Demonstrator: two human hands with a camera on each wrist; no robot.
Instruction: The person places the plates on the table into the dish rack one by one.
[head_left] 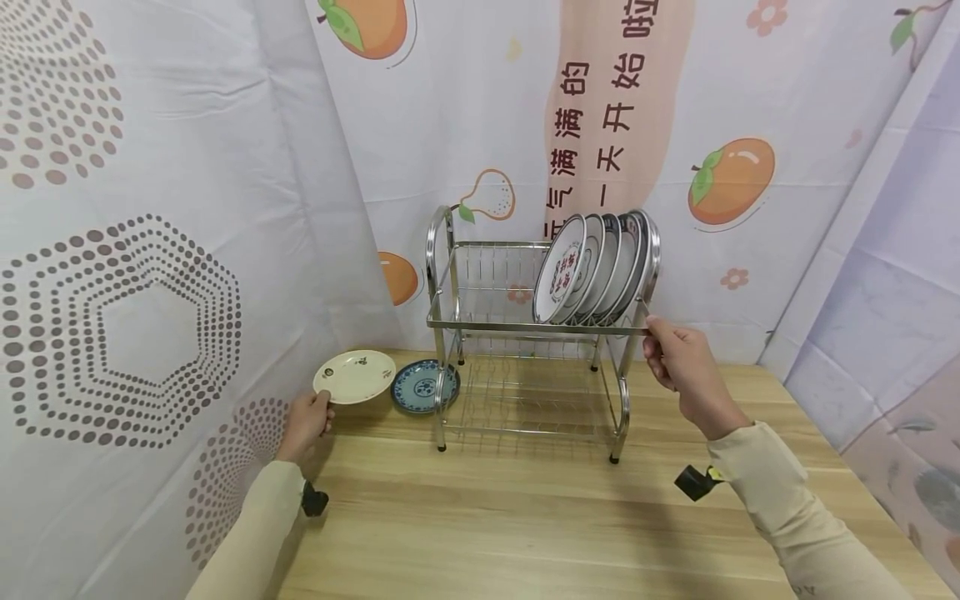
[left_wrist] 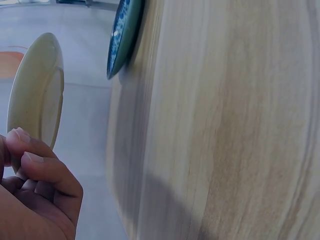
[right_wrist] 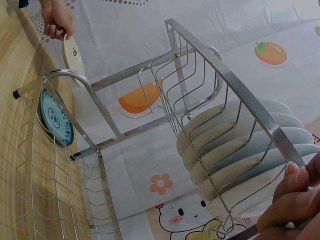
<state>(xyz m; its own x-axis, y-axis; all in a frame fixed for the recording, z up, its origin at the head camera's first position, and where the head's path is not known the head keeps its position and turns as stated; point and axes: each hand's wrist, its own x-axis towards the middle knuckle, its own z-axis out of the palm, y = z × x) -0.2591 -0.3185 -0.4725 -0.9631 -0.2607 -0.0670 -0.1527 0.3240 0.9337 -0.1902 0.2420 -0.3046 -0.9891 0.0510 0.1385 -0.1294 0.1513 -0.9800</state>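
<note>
My left hand (head_left: 306, 423) pinches the near rim of a cream plate (head_left: 355, 377) with small floral marks. In the left wrist view this plate (left_wrist: 37, 90) is raised off the wooden table, its underside showing. Just right of it, a blue patterned plate (head_left: 424, 386) lies on the table beside the rack's left leg. My right hand (head_left: 686, 367) holds the front right corner of a two-tier metal dish rack (head_left: 532, 327); in the right wrist view its fingers (right_wrist: 292, 200) curl at the rail. Several white plates with dark rims (head_left: 561, 271) stand tilted at the right of the upper tier.
The rack stands on a light wooden table (head_left: 480, 517), close to a printed curtain (head_left: 465, 100) at the back. Another curtain (head_left: 150, 333) runs along the left side, near my left hand. The lower tier (head_left: 532, 396) of the rack has wire slots.
</note>
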